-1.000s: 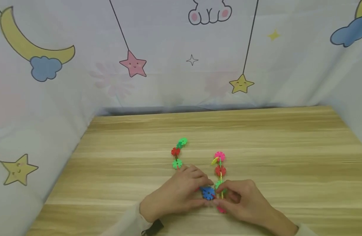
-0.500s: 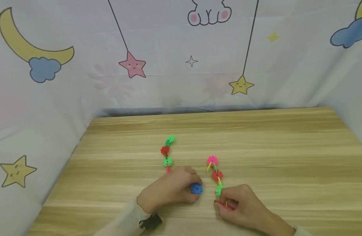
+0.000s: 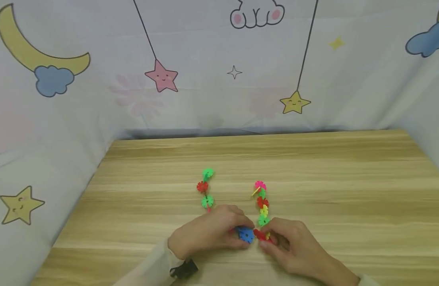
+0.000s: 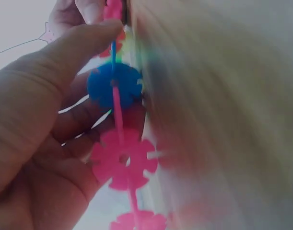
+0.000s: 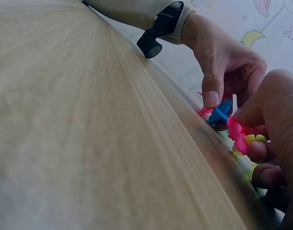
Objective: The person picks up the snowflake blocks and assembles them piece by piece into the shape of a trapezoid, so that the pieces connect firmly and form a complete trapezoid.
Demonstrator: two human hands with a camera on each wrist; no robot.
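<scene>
While two chains of plastic snowflake discs lie on the wooden table (image 3: 133,174), the left hand (image 3: 205,234) pinches the blue disc (image 3: 246,235) ending the left chain (image 3: 205,187), fingers curled around it. Just beside it, the right hand (image 3: 294,248) pinches the red disc (image 3: 259,234) ending the right chain (image 3: 262,202). Both ends look touching but seemingly not yet locked; joining them remains. Nothing blocks the way; a cartoon-print curtain (image 3: 162,75) hangs behind.

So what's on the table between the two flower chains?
Just bare table between the left chain and the right chain, as the head view shows.
</scene>
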